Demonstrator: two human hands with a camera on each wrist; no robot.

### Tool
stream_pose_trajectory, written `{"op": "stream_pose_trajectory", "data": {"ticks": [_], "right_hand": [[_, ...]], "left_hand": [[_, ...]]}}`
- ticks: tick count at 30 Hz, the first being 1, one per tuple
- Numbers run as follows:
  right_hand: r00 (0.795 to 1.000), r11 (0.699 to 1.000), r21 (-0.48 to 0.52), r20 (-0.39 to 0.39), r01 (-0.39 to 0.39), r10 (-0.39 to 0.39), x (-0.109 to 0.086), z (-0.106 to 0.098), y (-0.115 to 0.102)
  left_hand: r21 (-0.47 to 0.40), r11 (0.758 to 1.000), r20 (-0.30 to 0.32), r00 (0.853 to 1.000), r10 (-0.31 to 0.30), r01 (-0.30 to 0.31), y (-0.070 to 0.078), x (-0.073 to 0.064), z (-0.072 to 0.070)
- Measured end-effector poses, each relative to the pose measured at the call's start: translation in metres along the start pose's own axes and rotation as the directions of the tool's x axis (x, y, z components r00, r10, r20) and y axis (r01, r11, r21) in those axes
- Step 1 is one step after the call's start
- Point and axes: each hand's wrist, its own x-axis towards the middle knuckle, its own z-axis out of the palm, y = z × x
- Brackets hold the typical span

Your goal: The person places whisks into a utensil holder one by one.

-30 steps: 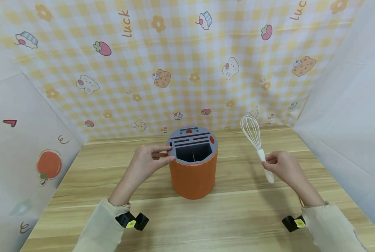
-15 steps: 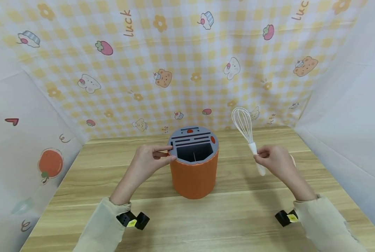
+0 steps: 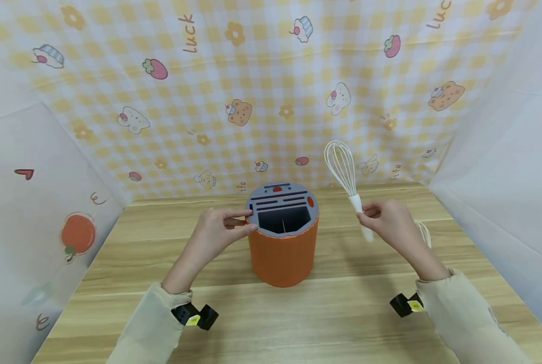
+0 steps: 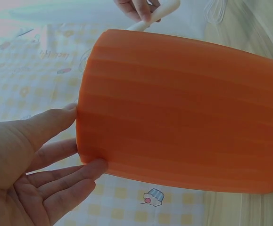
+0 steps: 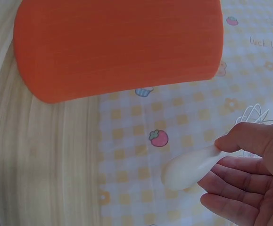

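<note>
An orange utensil holder [image 3: 283, 258] with a grey slotted top [image 3: 280, 202] stands upright on the table. My left hand [image 3: 221, 227] touches its left rim, with thumb and index fingertip at the grey top. In the left wrist view, the fingers of my left hand [image 4: 46, 165] lie fairly straight against the holder's edge. My right hand [image 3: 387, 220] pinches the white handle of a whisk [image 3: 341, 164], held in the air right of the holder with its wire end up and leaning left. In the right wrist view the white handle [image 5: 190, 169] sticks out beyond the thumb.
Thin white wire loops [image 3: 423, 232] lie on the wooden table [image 3: 289, 323] behind my right wrist, partly hidden. A checked yellow cloth [image 3: 180, 111] hangs behind the table. White sheets [image 3: 512, 151] close off both sides.
My right hand has moved left and farther back with the whisk, closer to the utensil holder. Wire loops have come into sight behind it. My left hand stays on the rim.
</note>
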Motion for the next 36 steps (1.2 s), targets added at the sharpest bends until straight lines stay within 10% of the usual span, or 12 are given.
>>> {"op": "stream_pose_trajectory", "data": {"ticks": [36], "right_hand": [[0.982,0.982,0.082,-0.104,0.168,-0.16,0.027,-0.009,-0.053]], "left_hand": [[-0.006,1.0,-0.004,1.0,-0.004,0.004,0.001,0.001,0.0]]}}
